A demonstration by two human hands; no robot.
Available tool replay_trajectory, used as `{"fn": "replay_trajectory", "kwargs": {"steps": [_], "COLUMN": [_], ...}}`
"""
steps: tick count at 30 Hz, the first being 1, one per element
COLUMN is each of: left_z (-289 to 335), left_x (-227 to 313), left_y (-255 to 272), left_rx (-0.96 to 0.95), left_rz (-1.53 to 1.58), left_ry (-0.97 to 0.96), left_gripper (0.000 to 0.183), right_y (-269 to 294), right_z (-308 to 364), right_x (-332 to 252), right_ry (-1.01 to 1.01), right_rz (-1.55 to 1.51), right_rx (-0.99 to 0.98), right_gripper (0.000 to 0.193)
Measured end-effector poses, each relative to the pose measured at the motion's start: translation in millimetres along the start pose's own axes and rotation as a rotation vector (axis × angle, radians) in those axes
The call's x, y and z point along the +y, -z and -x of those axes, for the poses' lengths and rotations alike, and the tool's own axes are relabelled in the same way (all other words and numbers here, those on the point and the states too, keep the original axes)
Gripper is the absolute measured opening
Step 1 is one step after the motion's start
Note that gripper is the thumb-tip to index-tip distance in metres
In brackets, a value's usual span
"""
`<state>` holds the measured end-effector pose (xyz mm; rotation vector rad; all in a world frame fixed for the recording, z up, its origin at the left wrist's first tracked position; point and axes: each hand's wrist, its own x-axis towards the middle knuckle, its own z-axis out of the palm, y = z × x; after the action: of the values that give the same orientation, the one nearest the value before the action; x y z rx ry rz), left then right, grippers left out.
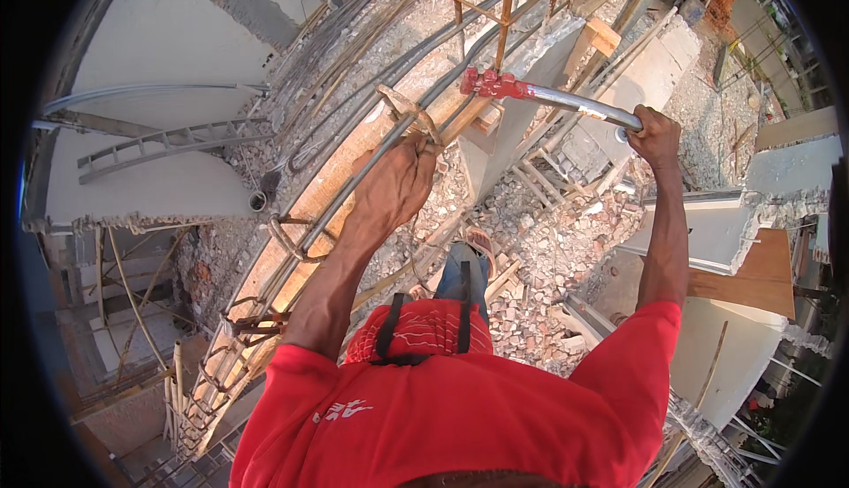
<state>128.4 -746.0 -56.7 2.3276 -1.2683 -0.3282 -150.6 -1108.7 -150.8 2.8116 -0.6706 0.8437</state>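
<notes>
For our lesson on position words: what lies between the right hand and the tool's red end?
In the head view, the silver handle runs from the right hand to the red end.

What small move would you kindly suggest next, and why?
I'd probably check how the red head sits at the upright rusty rod before moving the silver handle: head and rod meet in view, contact is unclear, and the right hand holds only the handle's far end.

Wooden plank (pixel 329 172) | steel bars (pixel 358 182) along it | bent rods (pixel 285 240), apparently resting there
</notes>
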Motion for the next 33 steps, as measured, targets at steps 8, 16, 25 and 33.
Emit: {"fn": "replay_trajectory", "kwargs": {"steps": [8, 16, 25, 33], "left_z": [-4, 103, 105, 72], "left_x": [-5, 22, 23, 10], "left_y": [1, -7, -2, 13], "left_rx": [-0.014, 0.265, 0.721, 0.914], "left_rz": [0.07, 0.857, 1.769, 1.997], "left_ry": [0.015, 0.187, 0.4, 0.317], "left_gripper": [0.026, 0.035, 0.095, 0.071], "right_y": [64, 59, 94, 97], "right_z": [46, 109, 143, 127], "right_x": [-81, -176, -185, -182], "right_ry": [-0.243, -0.865, -0.987, -0.898], "right_rz": [0.336, -0.38, -0.825, -0.828], "right_rx": [0.059, -0.524, -0.865, -0.961], "right_gripper": [0.026, 0.038, 0.04, 0.043]}}
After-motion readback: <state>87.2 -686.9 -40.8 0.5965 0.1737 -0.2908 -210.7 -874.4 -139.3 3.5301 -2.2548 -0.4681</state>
